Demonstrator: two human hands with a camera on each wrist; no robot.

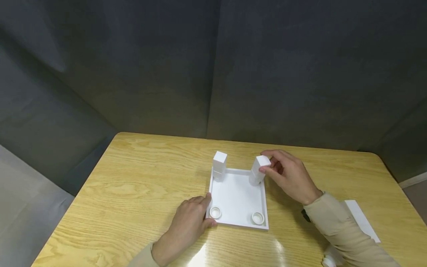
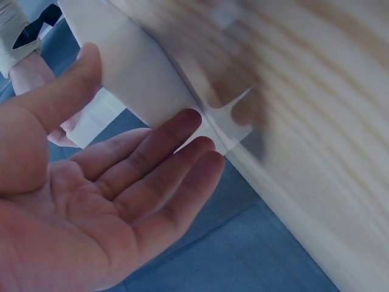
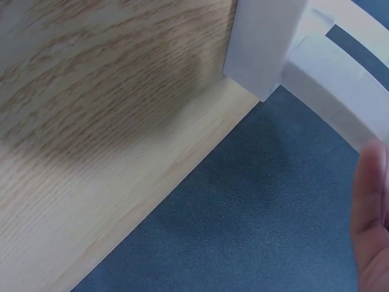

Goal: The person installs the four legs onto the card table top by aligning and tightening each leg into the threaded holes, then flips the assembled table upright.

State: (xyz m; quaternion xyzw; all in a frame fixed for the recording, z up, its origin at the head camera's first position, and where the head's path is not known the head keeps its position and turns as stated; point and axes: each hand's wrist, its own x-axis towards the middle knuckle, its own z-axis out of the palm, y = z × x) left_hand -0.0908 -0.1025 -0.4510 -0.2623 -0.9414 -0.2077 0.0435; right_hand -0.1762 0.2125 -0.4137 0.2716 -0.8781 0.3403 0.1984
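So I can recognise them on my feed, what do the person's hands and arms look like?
The left hand and right hand are bare, without gloves. The left sleeve and right sleeve are plain beige and reach the wrists. A small black object shows at the right cuff; I can't tell what it is.

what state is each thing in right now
tray: flat on table, left hand touching it
left post: upright, untouched
right post: pinched near top by right hand
near left ring: no post in it
near right ring: no post in it
panel: on table, partly behind sleeve
white piece at bottom right: partly hidden
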